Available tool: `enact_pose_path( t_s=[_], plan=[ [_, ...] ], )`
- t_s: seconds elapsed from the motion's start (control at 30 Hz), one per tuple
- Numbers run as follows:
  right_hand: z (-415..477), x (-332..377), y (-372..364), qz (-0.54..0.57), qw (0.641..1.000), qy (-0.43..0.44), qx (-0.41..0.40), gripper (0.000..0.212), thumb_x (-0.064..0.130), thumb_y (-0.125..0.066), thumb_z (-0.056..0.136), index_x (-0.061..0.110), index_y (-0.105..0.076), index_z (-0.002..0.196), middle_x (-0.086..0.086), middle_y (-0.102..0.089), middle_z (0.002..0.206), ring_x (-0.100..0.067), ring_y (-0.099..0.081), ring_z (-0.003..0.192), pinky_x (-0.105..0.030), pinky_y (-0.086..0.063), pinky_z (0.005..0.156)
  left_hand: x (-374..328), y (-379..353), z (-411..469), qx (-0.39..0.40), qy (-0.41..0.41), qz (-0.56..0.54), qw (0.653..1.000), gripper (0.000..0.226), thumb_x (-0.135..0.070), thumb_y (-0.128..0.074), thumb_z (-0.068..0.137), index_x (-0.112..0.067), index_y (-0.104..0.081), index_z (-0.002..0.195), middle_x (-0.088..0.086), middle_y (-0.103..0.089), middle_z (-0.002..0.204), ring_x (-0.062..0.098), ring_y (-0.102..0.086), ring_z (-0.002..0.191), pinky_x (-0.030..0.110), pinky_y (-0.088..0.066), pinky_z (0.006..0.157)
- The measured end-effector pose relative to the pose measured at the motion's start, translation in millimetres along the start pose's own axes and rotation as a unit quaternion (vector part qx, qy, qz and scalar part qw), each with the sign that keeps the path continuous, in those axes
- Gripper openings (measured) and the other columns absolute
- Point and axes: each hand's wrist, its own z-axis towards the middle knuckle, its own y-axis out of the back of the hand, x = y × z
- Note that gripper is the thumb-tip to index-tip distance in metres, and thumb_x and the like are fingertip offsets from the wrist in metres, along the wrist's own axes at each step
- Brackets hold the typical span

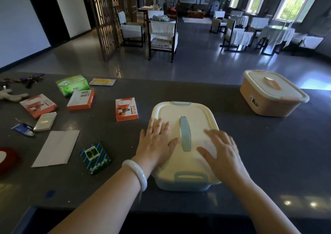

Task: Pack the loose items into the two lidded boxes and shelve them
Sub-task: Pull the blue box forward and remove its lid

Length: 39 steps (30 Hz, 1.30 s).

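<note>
Now our hands, left (157, 142) and right (221, 150), lie flat on the blue box (184, 184) lid (latched?); next, unclip it.

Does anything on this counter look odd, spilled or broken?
Nothing spilled or broken. Packets like the orange box lie scattered at odd angles on the left; the blue tube looks crumpled. The left hand and right hand rest flat on the closed lid of the blue box.
</note>
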Motion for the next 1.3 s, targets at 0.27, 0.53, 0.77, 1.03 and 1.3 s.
enact_pose_path(
  t_s=[0.27,0.53,0.77,1.03,1.3],
  plan=[
    [-56.8,-19.9,-26.5,0.077,0.987,0.138,0.012,0.055,0.075,-0.041,0.083,0.045,-0.060,0.125,0.023,-0.042,0.145,0.004,-0.027,0.140,-0.023,-0.011,0.118,2.6,-4.5,1.1,-0.018,0.000,-0.009,1.000,0.072,-0.065,-0.021,0.096,-0.028,-0.007,0.156,-0.003,0.006,0.164,0.021,0.015,0.149,0.056,-0.017,0.118],
    [-57.2,-10.6,-29.2,0.137,0.986,0.096,-0.025,0.028,0.063,-0.061,0.069,0.053,-0.067,0.094,0.036,-0.056,0.123,0.007,-0.038,0.132,-0.020,-0.005,0.116,-0.2,-4.1,0.3,-0.007,0.010,-0.030,0.999,0.071,-0.064,-0.023,0.096,-0.028,-0.009,0.156,-0.005,0.007,0.164,0.019,0.017,0.149,0.054,-0.020,0.118],
    [-64.3,-4.3,-24.9,0.177,0.980,0.094,-0.010,0.030,0.036,-0.081,0.067,0.048,-0.070,0.092,0.038,-0.063,0.109,0.003,-0.046,0.126,-0.027,-0.005,0.117,-0.5,-1.8,-1.8,0.000,0.004,-0.036,0.999,0.071,-0.062,-0.024,0.098,-0.025,-0.008,0.157,-0.003,0.007,0.164,0.021,0.018,0.149,0.048,-0.018,0.118],
    [-66.4,-7.7,-18.2,0.158,0.981,0.111,0.024,0.034,0.038,-0.081,0.070,0.045,-0.070,0.101,0.035,-0.061,0.116,0.003,-0.046,0.126,-0.029,-0.009,0.117,0.3,-0.5,-3.5,0.003,-0.010,-0.032,0.999,0.071,-0.061,-0.025,0.098,-0.024,-0.008,0.157,-0.002,0.007,0.164,0.022,0.019,0.148,0.044,-0.012,0.119],
    [-4.8,0.8,6.8,0.143,0.989,0.003,0.043,0.033,0.045,-0.058,0.089,0.037,-0.064,0.120,0.018,-0.059,0.129,-0.008,-0.055,0.118,-0.028,-0.041,0.101,-5.8,2.1,-19.6,0.053,-0.003,-0.020,0.998,0.073,-0.062,-0.019,0.098,-0.023,-0.002,0.156,0.001,0.012,0.163,0.024,0.021,0.148,0.052,-0.014,0.118]
  ],
)
